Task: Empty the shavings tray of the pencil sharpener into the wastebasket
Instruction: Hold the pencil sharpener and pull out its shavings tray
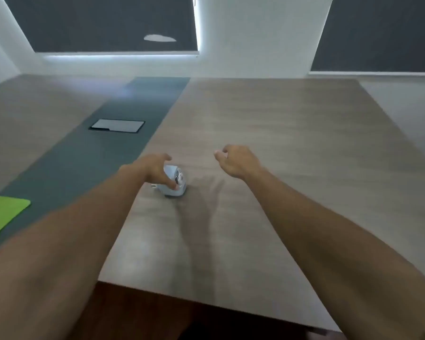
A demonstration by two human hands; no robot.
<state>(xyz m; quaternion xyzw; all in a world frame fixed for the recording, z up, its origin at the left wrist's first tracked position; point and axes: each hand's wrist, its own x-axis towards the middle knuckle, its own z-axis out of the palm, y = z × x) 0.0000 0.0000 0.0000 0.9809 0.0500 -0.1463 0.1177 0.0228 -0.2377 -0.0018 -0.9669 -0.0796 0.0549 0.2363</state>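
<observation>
A small pale-blue pencil sharpener [177,184] stands on the wooden table [280,148], a little left of the middle. My left hand [155,171] is wrapped over its top and left side, thumb on its front face. My right hand [237,160] hovers above the table to the right of the sharpener, apart from it, fingers loosely curled and holding nothing. The sharpener's shavings tray cannot be made out, and no wastebasket is in view.
A dark grey strip [103,148] runs down the table's left part, with a closed cable-box lid [117,125] set in it. A green mat [3,212] lies at the left edge. The table's near edge [206,303] is close below my arms.
</observation>
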